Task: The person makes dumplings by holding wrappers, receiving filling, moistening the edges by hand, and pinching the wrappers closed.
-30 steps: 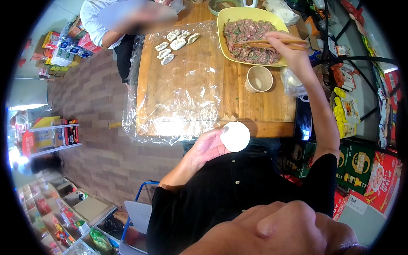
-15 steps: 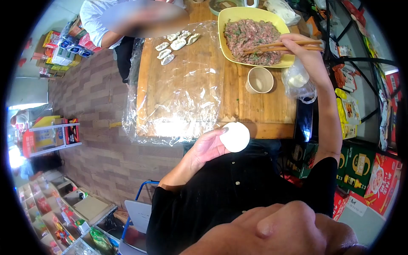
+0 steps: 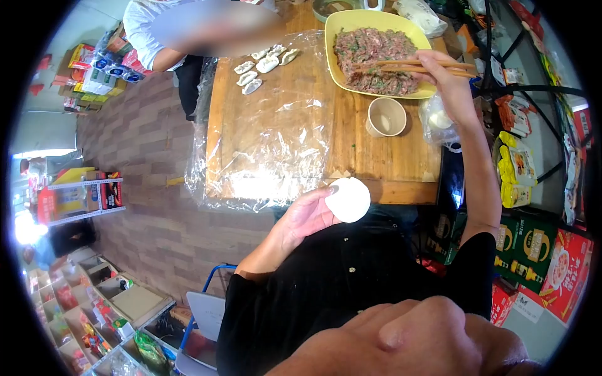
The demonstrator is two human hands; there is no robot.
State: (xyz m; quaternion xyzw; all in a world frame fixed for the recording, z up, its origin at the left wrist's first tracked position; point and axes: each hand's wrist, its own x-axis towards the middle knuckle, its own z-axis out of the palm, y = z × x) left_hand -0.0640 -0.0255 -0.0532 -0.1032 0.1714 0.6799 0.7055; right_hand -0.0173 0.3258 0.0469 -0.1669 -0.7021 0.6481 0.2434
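A round white dumpling wrapper (image 3: 348, 200) is held by its left edge in my left hand (image 3: 308, 215), just in front of the table's near edge. My right hand (image 3: 446, 78) grips a pair of chopsticks (image 3: 407, 64) over the yellow bowl (image 3: 334, 74). Their tips touch the minced meat filling (image 3: 376, 53), which has green bits in it. Close below the bowl stands a paper cup (image 3: 385, 118). Several folded dumplings (image 3: 267, 64) lie on the clear plastic sheet (image 3: 269, 138) at the table's far left.
Beside the cup, a plastic bag (image 3: 439, 119) holds something white. Another person's sleeve (image 3: 145, 34) shows across the wooden table (image 3: 357, 163). Shelves with packets (image 3: 515, 163) stand close on the right, and a chair (image 3: 205, 316) is behind on the left.
The chopsticks have shifted slightly to the left in the filling, with my right hand still around them. My left hand keeps the wrapper in nearly the same place. The whole view has shifted slightly.
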